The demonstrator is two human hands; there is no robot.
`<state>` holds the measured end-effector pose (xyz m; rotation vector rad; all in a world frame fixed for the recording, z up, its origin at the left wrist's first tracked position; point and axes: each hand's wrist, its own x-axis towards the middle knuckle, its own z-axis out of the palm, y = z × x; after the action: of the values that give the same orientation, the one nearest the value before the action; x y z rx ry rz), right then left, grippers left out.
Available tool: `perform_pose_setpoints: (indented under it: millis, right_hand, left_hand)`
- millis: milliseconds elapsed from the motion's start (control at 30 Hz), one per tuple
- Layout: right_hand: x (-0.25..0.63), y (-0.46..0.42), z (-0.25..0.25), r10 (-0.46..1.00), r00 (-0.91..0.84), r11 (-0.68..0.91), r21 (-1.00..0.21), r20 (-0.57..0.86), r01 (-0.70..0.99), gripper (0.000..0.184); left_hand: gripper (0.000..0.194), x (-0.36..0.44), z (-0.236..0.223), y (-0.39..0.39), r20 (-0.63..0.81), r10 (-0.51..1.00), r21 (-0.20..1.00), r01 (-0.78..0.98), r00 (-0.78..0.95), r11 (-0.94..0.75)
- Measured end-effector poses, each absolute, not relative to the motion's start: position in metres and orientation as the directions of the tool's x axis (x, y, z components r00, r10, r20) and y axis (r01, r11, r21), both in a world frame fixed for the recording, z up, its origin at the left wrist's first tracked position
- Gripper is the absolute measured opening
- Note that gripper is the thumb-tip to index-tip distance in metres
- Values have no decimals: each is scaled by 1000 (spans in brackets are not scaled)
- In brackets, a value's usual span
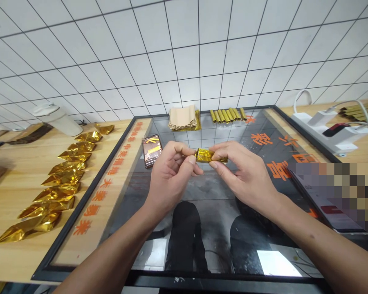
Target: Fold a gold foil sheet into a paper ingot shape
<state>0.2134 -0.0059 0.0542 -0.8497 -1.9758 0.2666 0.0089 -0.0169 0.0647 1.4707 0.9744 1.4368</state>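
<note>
A small folded piece of gold foil paper [209, 155] is held above the glass table top [202, 192], between both hands. My left hand [171, 175] pinches its left end with thumb and fingers. My right hand [243, 175] pinches its right end, thumb underneath. At the back of the glass lie a stack of foil sheets with tan backing [183, 118] and a row of rolled gold tubes [227, 114]. A phone [152, 150] lies left of my left hand.
Several folded gold foil shapes [59, 179] lie in a row on the wooden table at left, behind them a white cup [59, 119]. A white power strip with cables [328, 130] and more gold rolls [355, 112] sit at right. A tiled wall stands behind.
</note>
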Motion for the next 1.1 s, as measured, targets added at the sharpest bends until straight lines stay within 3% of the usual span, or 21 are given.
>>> perform_pose_setpoints:
  millis: [700, 1100]
  right_hand:
    - [213, -9, 51, 749, -268, 641, -563, 605, 521, 15]
    - [216, -5, 45, 644, -359, 719, -375, 676, 585, 25]
  left_hand:
    - [6, 7, 59, -14, 359, 931, 926, 100, 66, -365]
    - [7, 6, 57, -12, 339, 939, 932, 110, 59, -344]
